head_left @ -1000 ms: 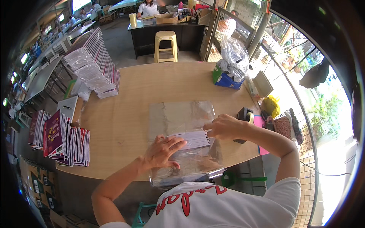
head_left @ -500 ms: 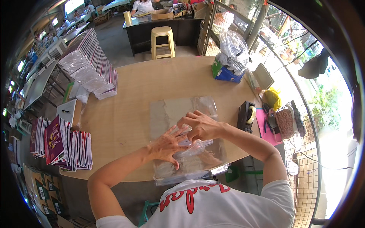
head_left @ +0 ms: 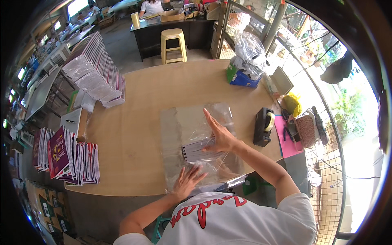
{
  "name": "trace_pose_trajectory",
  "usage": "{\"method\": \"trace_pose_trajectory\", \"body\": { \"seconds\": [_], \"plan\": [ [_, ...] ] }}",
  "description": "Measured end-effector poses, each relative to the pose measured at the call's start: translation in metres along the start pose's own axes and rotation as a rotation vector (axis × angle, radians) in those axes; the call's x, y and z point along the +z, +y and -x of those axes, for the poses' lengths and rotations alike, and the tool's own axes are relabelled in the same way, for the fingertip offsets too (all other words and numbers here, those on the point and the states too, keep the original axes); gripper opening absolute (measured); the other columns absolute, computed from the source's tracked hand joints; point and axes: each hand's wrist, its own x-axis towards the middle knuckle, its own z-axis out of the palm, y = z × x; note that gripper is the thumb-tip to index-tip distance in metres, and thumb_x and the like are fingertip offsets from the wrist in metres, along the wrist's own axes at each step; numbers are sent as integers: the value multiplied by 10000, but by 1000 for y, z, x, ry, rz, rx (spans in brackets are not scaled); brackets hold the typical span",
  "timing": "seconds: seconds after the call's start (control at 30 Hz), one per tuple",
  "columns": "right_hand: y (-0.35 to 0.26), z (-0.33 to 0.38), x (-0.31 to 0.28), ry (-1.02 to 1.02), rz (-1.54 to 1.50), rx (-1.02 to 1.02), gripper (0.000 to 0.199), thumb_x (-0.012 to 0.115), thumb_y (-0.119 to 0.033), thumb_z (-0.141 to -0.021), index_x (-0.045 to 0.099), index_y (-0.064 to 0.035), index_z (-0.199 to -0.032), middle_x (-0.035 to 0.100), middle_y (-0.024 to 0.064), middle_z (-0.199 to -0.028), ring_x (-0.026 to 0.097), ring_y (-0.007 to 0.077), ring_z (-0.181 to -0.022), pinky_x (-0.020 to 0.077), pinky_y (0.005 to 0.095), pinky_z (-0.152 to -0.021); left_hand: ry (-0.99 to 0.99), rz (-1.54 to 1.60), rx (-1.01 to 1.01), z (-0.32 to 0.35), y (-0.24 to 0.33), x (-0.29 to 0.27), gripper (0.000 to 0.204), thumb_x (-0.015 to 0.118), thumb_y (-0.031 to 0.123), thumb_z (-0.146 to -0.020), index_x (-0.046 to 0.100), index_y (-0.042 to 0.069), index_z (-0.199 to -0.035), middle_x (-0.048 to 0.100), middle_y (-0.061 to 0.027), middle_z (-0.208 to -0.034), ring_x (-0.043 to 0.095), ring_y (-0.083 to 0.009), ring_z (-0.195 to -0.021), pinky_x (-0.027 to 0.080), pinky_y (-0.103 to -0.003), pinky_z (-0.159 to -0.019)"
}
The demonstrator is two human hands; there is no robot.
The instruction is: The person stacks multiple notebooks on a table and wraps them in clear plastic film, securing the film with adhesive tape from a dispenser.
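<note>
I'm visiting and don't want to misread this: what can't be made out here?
Head view:
White bundle: partly hidden by the right hand.
Clear film beneath the left hand: covered.
Co-worker in white: head cut off by the upper edge.
Clear bag: contents obscured by its folds.

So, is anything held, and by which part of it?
The left hand holds nothing; whether the right hand grips the white bundle by its right end is unclear.
</note>
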Motion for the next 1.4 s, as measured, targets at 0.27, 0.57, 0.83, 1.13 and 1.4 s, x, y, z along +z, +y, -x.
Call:
{"method": "trace_pose_trajectory", "body": {
  "seconds": [0.27, 0.57, 0.83, 1.13, 1.4],
  "plan": [
    [6, -8, -2, -100, -138, 245, 1447, 915, -382, -573, -101, -137, -1574, 301, 337, -1502, 400, 485, -1343, 399, 486, -1102, 593, 467, -211, -54, -52, -101, 688, 401, 791, -866, 620, 306, -1302, 465, -89, -1409, 358, -280, -1369, 87, -654, -1106],
    [-14, 12, 7, 513, -319, 383, 966, 812, -368, -741, 317, -153, -1542, 592, 189, -1298, 597, 342, -1170, 469, 432, -999, 94, 95, 178, -68, -107, -95, 770, 414, 854, -785, 502, 396, -1397, 352, 103, -1564, 269, -258, -1465, 44, -711, -1123],
    [95, 222, -27, 987, -123, 561, 231, 708, -217, -847, 728, 5, -907, 693, 80, -726, 655, 156, -699, 503, 296, -661, 67, 197, 180, -75, -100, -87, 871, 472, 886, -698, 457, 400, -1420, 348, 83, -1565, 245, -278, -1477, 53, -729, -1120],
    [197, 253, -79, 877, -500, 1383, 341, 803, -287, -806, 730, 29, -910, 606, 39, -708, 570, 180, -639, 487, 396, -595, -46, 141, 183, -79, -95, -94, 938, 429, 916, -668, 445, 380, -1437, 342, 53, -1575, 170, -310, -1505, -29, -698, -1140],
    [142, 226, 12, 1447, -1595, 1150, 151, 681, -193, -938, 664, -46, -962, 597, 22, -788, 588, 141, -715, 545, 371, -643, -44, 142, 166, -73, -94, -99, 926, 519, 874, -645, 427, 409, -1440, 299, 79, -1590, 190, -304, -1497, 76, -738, -1123]
  ]
}}
